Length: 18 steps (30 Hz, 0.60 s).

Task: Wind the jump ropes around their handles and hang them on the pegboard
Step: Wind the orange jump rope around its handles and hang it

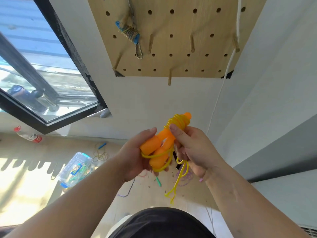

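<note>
I hold two orange jump-rope handles (pixel 158 145) side by side in front of me. My left hand (pixel 135 152) grips their lower ends from the left. My right hand (pixel 190 148) pinches the yellow rope (pixel 178 121), which is coiled around the handles' upper ends. A loose loop of that rope hangs below my right hand (pixel 176 184). The wooden pegboard (pixel 173 36) is on the wall above, with a blue-handled wound rope (pixel 130 33) hanging at its upper left.
Several wooden pegs (pixel 192 43) stick out of the board, and a white cord (pixel 224 73) runs down its right side. On the floor lie a clear plastic box (pixel 75 169), loose ropes (pixel 101 152), a green handle (pixel 158 182) and a bottle (pixel 28 135). A window (pixel 42 74) is at left.
</note>
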Tool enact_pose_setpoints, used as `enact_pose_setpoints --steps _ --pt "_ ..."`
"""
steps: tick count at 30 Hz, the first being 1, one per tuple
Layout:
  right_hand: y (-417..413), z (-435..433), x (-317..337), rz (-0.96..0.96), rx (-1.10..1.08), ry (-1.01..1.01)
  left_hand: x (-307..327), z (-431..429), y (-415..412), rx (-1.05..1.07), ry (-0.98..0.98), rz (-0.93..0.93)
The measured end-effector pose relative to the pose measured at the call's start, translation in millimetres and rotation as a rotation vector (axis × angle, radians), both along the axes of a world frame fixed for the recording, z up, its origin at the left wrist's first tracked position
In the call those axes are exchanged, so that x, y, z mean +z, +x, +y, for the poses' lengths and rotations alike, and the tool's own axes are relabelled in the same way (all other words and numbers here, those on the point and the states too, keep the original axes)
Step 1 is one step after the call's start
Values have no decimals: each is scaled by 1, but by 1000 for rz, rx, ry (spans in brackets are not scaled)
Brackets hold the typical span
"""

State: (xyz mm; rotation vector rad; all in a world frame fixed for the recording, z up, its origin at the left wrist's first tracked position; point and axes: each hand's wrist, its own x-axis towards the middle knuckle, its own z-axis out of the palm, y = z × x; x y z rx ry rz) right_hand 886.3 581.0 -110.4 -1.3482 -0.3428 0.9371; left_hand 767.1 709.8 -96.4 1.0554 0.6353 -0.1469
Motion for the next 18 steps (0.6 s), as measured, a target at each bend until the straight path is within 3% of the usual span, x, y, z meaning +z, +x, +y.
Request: enact_pose_setpoints --steps 3,5,7,14,18 --pt "2 0 -6 47 -113 -48 -5 -4 -3 259 723 4" --pt "3 0 -8 71 -155 -62 -5 -7 -9 73 1134 -71" --pt "0 2 -8 82 -163 -58 -10 -13 -11 -92 1425 -79" --pt "-4 7 -2 34 -225 -54 -18 -13 -7 -77 2005 -139" --pt "-3 6 -1 57 -230 -72 -18 -13 -2 -116 2103 -183"
